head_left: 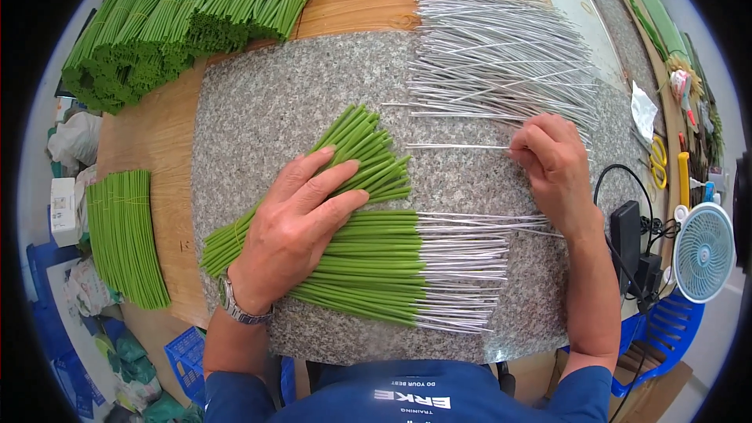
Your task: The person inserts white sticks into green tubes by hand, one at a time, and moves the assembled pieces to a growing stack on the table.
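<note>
My left hand (291, 223) lies with fingers spread on a loose bundle of thin green plastic tubes (362, 149), which slants up to the right. Below it is a row of more green tubes (368, 254) with silver wires (462, 266) sticking out of their right ends. At the right, my right hand (554, 168) pinches the right end of a single straight silver wire (458, 146), whose left end points toward the green bundle without touching it. Just beyond that hand lies a wide heap of similar wires (501, 55).
The work surface is a speckled grey stone slab (258, 110) on a wooden table (172, 180). Large bundles of green tubes (164, 39) fill the far left, with a smaller bundle (129, 239) at the left. Yellow scissors (658, 160) and a small fan (704, 253) stand at the right.
</note>
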The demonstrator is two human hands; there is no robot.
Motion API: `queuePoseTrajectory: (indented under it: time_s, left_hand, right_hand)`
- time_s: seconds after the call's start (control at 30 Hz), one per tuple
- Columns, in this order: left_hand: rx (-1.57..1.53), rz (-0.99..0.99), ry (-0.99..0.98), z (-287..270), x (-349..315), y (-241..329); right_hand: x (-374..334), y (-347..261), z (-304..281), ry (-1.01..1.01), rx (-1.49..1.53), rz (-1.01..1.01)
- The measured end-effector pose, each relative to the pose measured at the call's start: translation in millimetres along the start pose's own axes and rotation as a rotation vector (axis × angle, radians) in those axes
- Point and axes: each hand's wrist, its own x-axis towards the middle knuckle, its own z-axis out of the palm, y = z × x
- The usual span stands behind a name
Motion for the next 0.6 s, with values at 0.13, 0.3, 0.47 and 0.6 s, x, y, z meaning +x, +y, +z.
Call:
queuePoseTrajectory:
  time_s: [0.13, 0.3, 0.47, 0.6]
  left_hand:
    - [0.012, 0.001, 0.001, 0, 0, 1]
    - [-0.002, -0.003, 0.004, 0, 1, 2]
    - [0.009, -0.013, 0.002, 0, 0, 1]
    - [0.013, -0.006, 0.005, 0, 0, 1]
  right_hand:
    - [-10, 2, -10, -0.097, 0.139, 0.118]
    - [-20, 7, -12, -0.082, 0.233, 0.190]
    - [-20, 1, -10, -0.042, 0.122, 0.114]
    - [-20, -4, -20, -0.144, 0.110, 0.045]
